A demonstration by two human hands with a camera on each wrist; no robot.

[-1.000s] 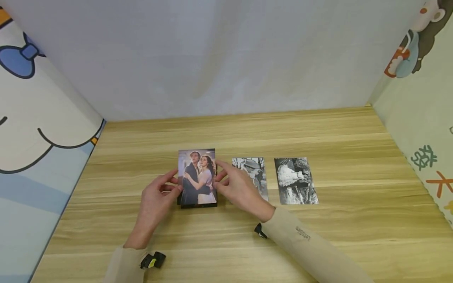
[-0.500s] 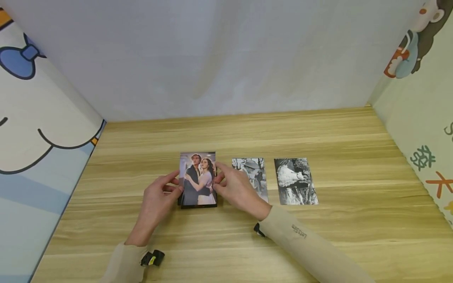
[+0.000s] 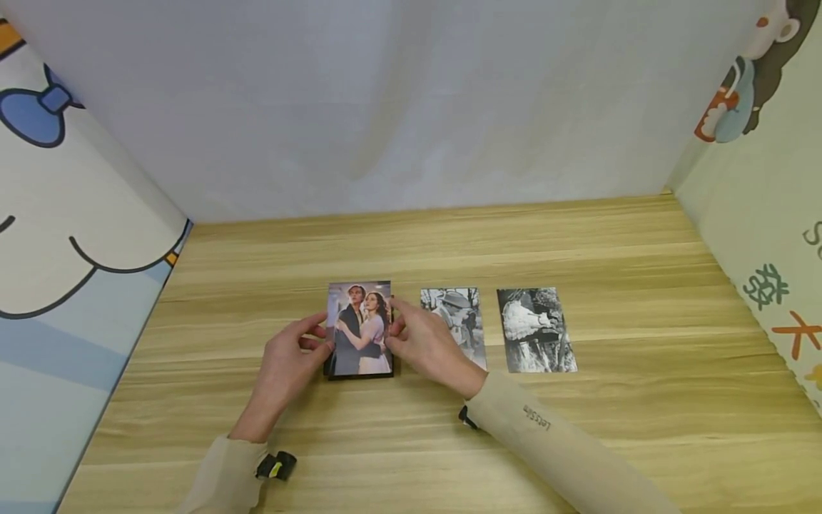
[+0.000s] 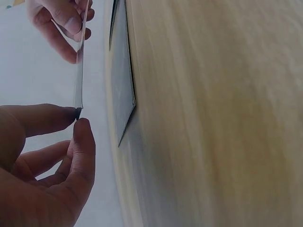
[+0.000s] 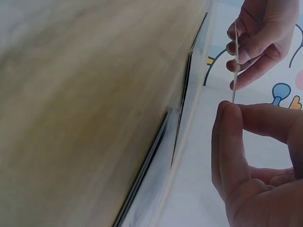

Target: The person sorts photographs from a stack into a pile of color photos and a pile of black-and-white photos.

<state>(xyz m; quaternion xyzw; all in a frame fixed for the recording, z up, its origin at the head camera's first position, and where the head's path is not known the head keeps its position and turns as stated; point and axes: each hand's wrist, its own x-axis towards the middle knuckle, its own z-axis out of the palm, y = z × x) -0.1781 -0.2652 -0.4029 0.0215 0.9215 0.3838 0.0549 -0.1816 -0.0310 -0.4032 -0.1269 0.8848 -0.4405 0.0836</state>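
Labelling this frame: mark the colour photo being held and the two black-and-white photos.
colour photo [image 3: 359, 328], head view, centre of print.
left black-and-white photo [image 3: 464, 314], head view, uncovered upper part.
right black-and-white photo [image 3: 536, 330], head view, centre.

small word "LetsSlim" on right sleeve, upside down

Wooden table; white curtain behind; cartoon panels both sides.

head view overhead, wrist views close
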